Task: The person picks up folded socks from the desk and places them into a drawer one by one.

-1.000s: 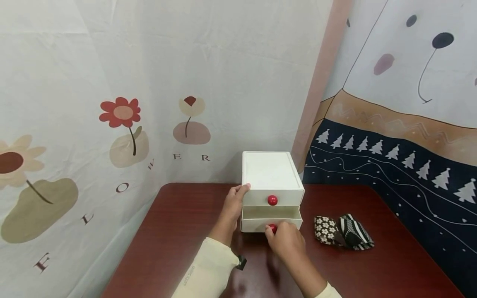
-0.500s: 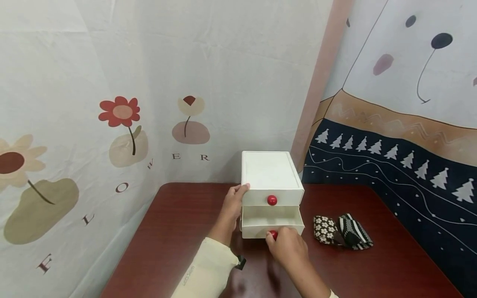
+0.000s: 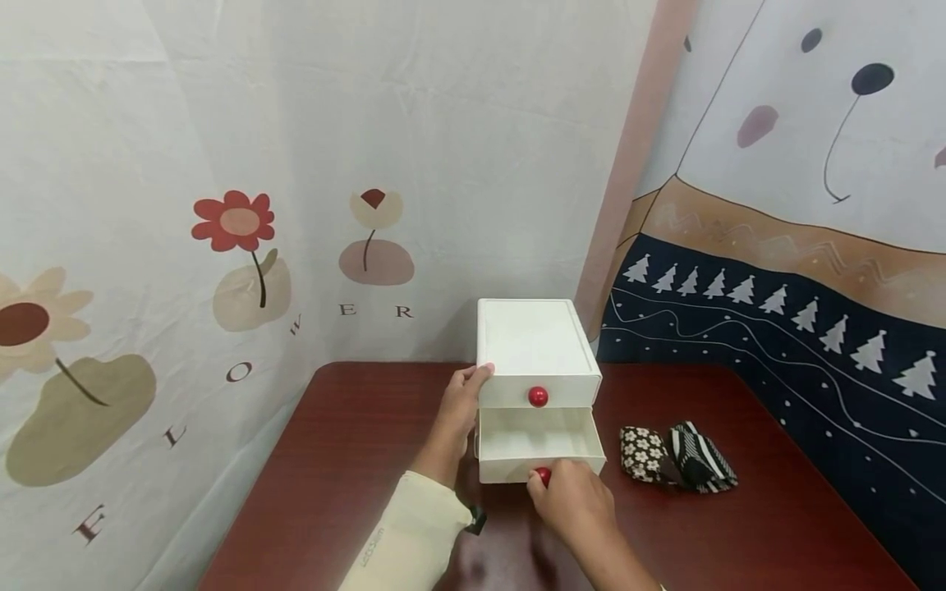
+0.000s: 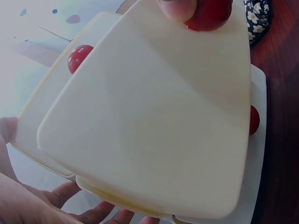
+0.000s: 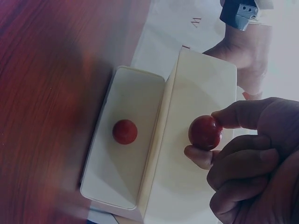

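From my end I count one cabinet (image 3: 539, 336), three drawers (image 3: 506, 473), three red ball knobs (image 3: 538, 396), one left hand (image 3: 458, 402), one right hand (image 3: 576, 497), two patterned fabric bundles (image 3: 641, 453), one desk (image 3: 355, 443); on the backdrop (image 3: 480, 148), three printed flowers (image 3: 240, 222), six printed letters (image 3: 90, 522) and ten printed fir trees (image 3: 870, 355).

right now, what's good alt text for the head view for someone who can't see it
A person's right hand pinches the red knob of an open drawer in a white chest, while the left hand rests against the chest's left side. On the dark red table, right of the chest, lie a floral bundle and a striped bundle.
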### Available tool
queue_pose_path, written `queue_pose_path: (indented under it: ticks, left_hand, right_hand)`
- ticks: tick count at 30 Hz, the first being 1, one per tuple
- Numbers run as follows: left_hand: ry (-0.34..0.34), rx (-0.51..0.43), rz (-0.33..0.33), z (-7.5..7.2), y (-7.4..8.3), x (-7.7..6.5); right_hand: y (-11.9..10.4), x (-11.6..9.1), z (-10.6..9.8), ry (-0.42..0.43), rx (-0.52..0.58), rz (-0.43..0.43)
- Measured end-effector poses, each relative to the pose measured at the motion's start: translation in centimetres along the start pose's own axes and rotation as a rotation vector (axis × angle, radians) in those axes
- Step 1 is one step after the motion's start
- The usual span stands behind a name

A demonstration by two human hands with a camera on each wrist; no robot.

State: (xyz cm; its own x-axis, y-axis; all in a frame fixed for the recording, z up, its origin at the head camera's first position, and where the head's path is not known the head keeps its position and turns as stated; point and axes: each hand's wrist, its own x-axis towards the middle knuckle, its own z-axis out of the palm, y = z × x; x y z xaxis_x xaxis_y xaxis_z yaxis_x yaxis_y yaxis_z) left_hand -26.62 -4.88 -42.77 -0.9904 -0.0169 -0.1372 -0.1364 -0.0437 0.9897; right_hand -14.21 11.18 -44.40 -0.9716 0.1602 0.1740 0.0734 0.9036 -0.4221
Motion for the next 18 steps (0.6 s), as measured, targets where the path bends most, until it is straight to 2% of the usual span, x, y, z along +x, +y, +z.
queue_pose_path:
  ticks: [9,18]
  left_hand:
    - [0.001,-0.002,0.002,-0.17,-0.14,0.09]
    - [-0.004,0.008,-0.001,-0.15,-0.07,0.02]
  right_hand:
    - [0.07,-0.58,-0.11,-0.023,-0.005,-0.003]
    - [0.17,-0.91,-0.21,-0.006,-0.015,-0.007]
